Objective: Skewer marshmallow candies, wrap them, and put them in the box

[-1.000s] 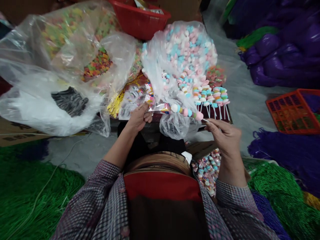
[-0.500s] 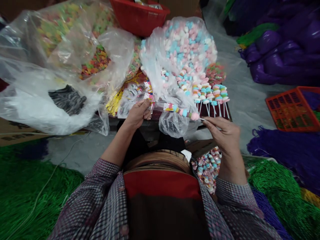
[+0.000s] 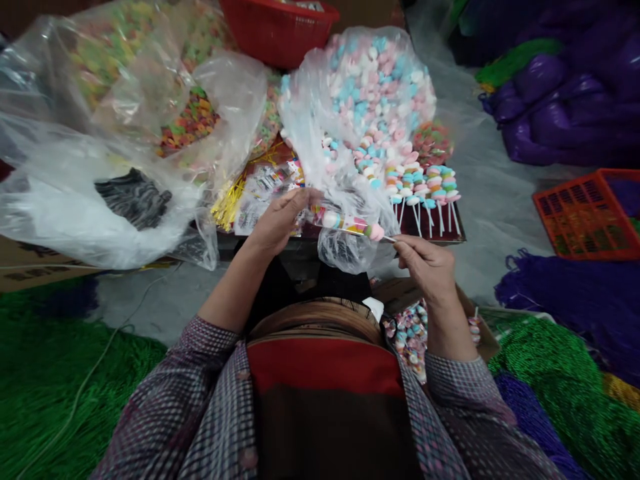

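Observation:
A marshmallow skewer (image 3: 350,225) lies level between my two hands, most of its length inside a clear printed wrapper. With thumb and fingers pinched, my right hand (image 3: 425,263) grips the white stick at its right end. My left hand (image 3: 283,217) is closed on the far end of the clear wrapper (image 3: 314,208). Just left of that hand is a pile of flat printed wrappers (image 3: 257,207). Several unwrapped marshmallow skewers (image 3: 425,183) rest at the table's right edge, sticks pointing toward me.
Bags of pink, blue and white marshmallows (image 3: 380,87) and ring-shaped gummies (image 3: 190,123) cover the table's back. Gold twist ties (image 3: 230,207) lie near the wrappers. Below my right arm, a cardboard box holds wrapped sweets (image 3: 410,337). An orange crate (image 3: 585,217) stands right.
My right hand has moved left, sliding the marshmallow skewer deeper into the wrapper. My left hand stays near the same spot at the wrapper's other end.

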A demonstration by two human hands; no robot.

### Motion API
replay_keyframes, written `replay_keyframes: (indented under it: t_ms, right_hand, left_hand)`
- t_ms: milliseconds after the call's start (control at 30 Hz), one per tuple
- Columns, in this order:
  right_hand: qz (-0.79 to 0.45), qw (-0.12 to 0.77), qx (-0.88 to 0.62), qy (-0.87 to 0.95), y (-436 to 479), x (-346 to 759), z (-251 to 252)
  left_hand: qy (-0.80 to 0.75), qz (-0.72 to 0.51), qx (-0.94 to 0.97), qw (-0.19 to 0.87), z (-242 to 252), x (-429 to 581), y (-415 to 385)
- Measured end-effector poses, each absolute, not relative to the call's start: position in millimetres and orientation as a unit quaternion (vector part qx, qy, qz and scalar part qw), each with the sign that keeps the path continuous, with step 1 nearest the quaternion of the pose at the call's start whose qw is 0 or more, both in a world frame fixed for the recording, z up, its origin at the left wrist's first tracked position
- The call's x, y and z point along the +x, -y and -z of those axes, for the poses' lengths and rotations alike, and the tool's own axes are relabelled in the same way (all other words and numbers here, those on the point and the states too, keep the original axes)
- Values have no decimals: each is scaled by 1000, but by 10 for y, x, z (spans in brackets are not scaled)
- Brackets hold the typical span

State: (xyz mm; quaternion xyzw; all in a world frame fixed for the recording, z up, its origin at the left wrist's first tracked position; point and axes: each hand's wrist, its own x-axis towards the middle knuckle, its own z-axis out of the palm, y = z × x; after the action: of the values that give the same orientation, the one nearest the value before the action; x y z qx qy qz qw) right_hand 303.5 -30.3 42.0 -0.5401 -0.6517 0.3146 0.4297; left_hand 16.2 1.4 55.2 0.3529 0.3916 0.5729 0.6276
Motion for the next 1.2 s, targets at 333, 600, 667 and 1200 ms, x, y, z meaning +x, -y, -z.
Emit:
replay_keyframes:
  t_ms: [333,600,667,1200]
  right_hand:
    - [-425,473,-529,563,429,2584,-200]
    - [-453,450,-525,562,500,2333,-213]
    - [-441,449,-523,574,519,2229,-248]
    - [-602,400,-468,508,605,2055,-242]
  left_hand:
    - [-217,-668,317,637,-906,428,190]
    - [-299,-693,244,609,-730,560,203]
    - [-310,-701,222,603,-732,604,179]
    - [-356,-616,297,637,-644,619,296]
